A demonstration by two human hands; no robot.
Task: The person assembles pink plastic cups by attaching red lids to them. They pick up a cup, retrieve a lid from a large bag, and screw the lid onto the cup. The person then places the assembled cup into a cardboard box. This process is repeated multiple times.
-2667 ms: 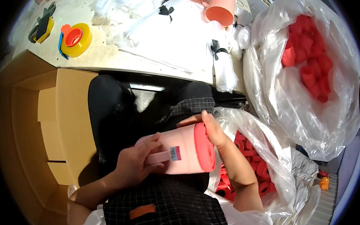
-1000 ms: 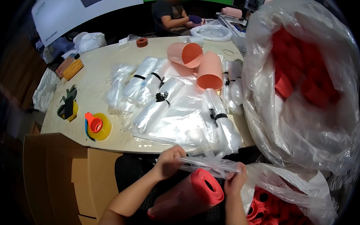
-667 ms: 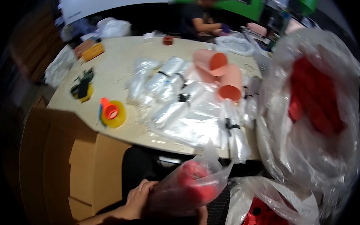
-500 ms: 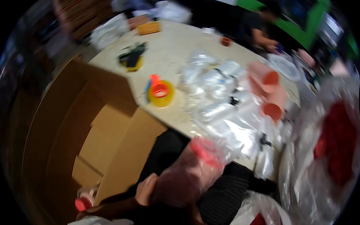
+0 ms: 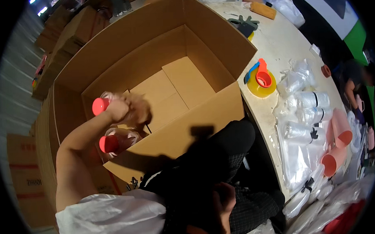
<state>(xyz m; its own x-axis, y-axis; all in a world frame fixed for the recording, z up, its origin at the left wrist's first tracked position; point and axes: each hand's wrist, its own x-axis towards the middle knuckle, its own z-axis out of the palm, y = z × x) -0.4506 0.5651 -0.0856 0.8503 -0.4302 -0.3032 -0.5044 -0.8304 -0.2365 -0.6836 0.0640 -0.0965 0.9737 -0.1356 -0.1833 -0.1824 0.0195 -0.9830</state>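
My left hand [image 5: 119, 110] reaches into the left end of a large open cardboard box [image 5: 220, 105]. Its fingers are closed around a plastic-wrapped bottle with a round red cap [image 5: 100, 106]; motion blurs the fingers and the bottle's far end. A second wrapped bottle, also with a red cap [image 5: 108, 144], lies beside it against the near wall of the box. In shadow over my lap, my right hand [image 5: 225, 197] has its fingers loosely apart, with nothing visible in them.
On the white table [image 5: 261, 126] at right sit a tape roll [image 5: 262, 88] with an orange-red ring, clear plastic bags [image 5: 299, 147], pink cylinders [image 5: 341, 129] and a dark tape dispenser [image 5: 245, 26]. Stacked cartons [image 5: 25, 178] stand at left. A person [image 5: 355, 82] works at far right.
My view has swung left toward the box. The wrapped bottle that was over my lap is now inside the box in my left hand. My right hand is apart from it.
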